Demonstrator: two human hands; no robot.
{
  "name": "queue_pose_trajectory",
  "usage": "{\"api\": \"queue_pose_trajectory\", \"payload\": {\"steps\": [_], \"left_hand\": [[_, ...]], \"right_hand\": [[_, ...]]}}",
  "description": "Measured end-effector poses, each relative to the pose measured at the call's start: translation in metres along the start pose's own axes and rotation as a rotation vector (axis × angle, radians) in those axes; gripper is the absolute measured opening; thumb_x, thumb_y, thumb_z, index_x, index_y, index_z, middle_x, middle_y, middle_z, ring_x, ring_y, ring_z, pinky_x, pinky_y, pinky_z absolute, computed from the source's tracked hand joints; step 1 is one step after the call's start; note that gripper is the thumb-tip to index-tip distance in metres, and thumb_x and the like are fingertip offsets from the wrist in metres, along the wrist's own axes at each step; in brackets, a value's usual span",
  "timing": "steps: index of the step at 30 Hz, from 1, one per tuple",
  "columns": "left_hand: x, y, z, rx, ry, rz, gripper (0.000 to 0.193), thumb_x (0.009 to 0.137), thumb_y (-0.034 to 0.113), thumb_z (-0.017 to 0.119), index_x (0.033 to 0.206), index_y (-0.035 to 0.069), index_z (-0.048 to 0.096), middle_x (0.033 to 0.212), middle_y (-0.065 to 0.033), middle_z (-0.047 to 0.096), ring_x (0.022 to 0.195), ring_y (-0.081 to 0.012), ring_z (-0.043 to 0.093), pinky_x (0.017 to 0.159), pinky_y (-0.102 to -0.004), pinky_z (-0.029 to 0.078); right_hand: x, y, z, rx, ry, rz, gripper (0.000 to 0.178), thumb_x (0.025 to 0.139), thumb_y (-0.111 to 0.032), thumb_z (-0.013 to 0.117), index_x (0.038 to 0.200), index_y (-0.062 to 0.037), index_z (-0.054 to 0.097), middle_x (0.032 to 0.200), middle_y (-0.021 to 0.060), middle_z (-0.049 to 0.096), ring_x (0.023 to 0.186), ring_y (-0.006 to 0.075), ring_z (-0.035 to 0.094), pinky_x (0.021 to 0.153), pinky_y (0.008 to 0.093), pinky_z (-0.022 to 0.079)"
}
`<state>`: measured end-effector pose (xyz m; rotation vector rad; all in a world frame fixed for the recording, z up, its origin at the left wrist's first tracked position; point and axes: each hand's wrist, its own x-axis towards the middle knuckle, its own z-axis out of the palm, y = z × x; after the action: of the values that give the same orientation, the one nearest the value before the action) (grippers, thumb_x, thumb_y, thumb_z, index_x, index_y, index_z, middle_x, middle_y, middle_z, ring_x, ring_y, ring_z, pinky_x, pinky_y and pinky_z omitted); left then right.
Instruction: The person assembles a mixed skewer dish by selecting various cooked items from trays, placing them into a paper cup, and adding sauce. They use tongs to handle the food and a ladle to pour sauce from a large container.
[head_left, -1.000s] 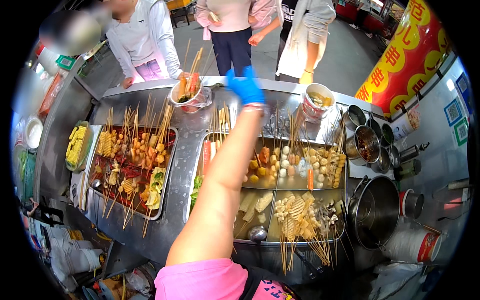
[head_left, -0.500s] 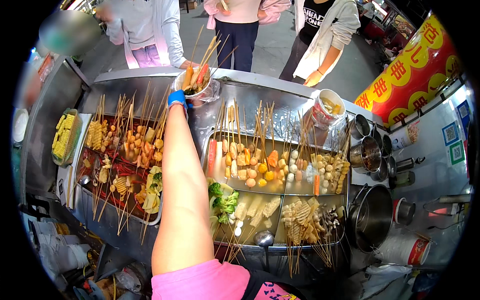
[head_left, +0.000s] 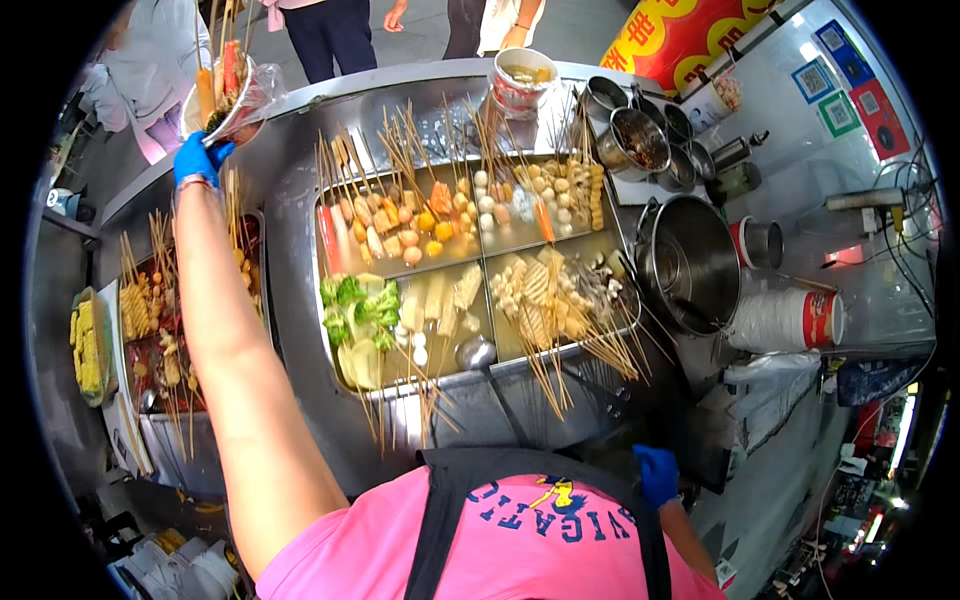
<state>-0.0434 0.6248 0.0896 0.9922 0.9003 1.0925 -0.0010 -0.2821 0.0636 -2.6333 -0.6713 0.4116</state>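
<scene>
My left arm reaches to the far left edge of the counter. My left hand (head_left: 199,157), in a blue glove, is closed on a paper bowl (head_left: 250,122) lined with a clear plastic bag. Several skewers of food (head_left: 231,68) stand up in that bowl. By my right side hangs my right hand (head_left: 657,475), also blue-gloved, away from the food; its fingers are too small and dark to read. Between my arms lies a divided steel pan (head_left: 484,262) of broth with skewered balls, tofu, broccoli (head_left: 360,305) and mushrooms. A ladle (head_left: 476,352) rests in it.
Left of my arm is a red-broth pan (head_left: 172,345) of skewers, beside a tray of corn (head_left: 90,345). A tub (head_left: 523,82) stands at the far edge. To the right are small pots (head_left: 637,138), a big steel pot (head_left: 690,262) and stacked bowls (head_left: 785,320). People stand beyond the counter.
My view has swung right, so the pans sit further left. My left hand still holds the bowl at the far edge. My right hand has come into view at my side.
</scene>
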Motion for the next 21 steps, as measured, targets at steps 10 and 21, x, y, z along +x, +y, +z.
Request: {"api": "queue_pose_trajectory", "payload": {"steps": [10, 21], "left_hand": [[-0.265, 0.073, -0.153, 0.268, -0.03, -0.129, 0.033, 0.086, 0.02, 0.049, 0.107, -0.005, 0.053, 0.096, -0.0186, 0.061, 0.077, -0.0311, 0.063, 0.061, -0.0358, 0.056], [-0.588, -0.042, -0.261, 0.153, 0.476, -0.312, 0.037, 0.084, 0.019, 0.048, 0.114, -0.002, 0.052, 0.101, -0.0185, 0.061, 0.085, -0.0349, 0.06, 0.067, -0.0454, 0.053]], "right_hand": [[0.148, 0.098, -0.057, -0.123, 0.313, -0.548, 0.025, 0.077, -0.001, 0.052, 0.097, -0.0074, 0.064, 0.075, 0.0136, 0.057, 0.07, 0.0334, 0.054, 0.061, 0.043, 0.042], [0.197, 0.164, -0.037, -0.313, 0.193, -0.934, 0.037, 0.072, 0.0, 0.052, 0.107, -0.0076, 0.06, 0.078, 0.0117, 0.055, 0.069, 0.0305, 0.053, 0.059, 0.0402, 0.043]]}}
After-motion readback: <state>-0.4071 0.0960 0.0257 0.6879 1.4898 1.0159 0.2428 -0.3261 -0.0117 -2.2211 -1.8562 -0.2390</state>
